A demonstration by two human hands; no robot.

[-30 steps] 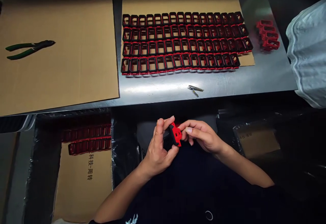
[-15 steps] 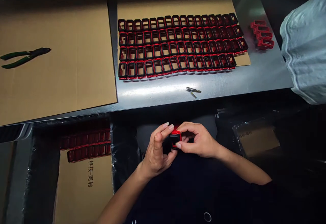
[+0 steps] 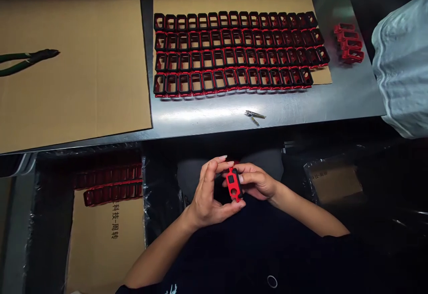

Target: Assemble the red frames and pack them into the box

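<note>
Between my two hands, in front of my body and below the table edge, is a red and black plastic frame (image 3: 233, 185) with a square opening and a round hole in its red face. My left hand (image 3: 211, 191) grips it by its ends, thumb at the bottom and fingertips at the top. My right hand (image 3: 257, 181) holds its black side, with the thumb on top and the other fingers partly hidden behind. On the table beyond, similar red and black frames (image 3: 207, 80) stand in several close rows on a cardboard sheet (image 3: 234, 1).
Small metal tweezers or clippers (image 3: 255, 116) lie near the metal table's (image 3: 200, 118) front edge. Green-handled pliers (image 3: 36, 58) rest on cardboard at left. Red frames (image 3: 349, 44) sit at the right, beside a person's pale sleeve (image 3: 401, 62). A plastic-lined box (image 3: 143, 196) at lower left holds more frames.
The frame between my hands has turned, so its red face with the holes now shows. My left fingers and thumb have moved onto its ends. The view has shifted slightly.
</note>
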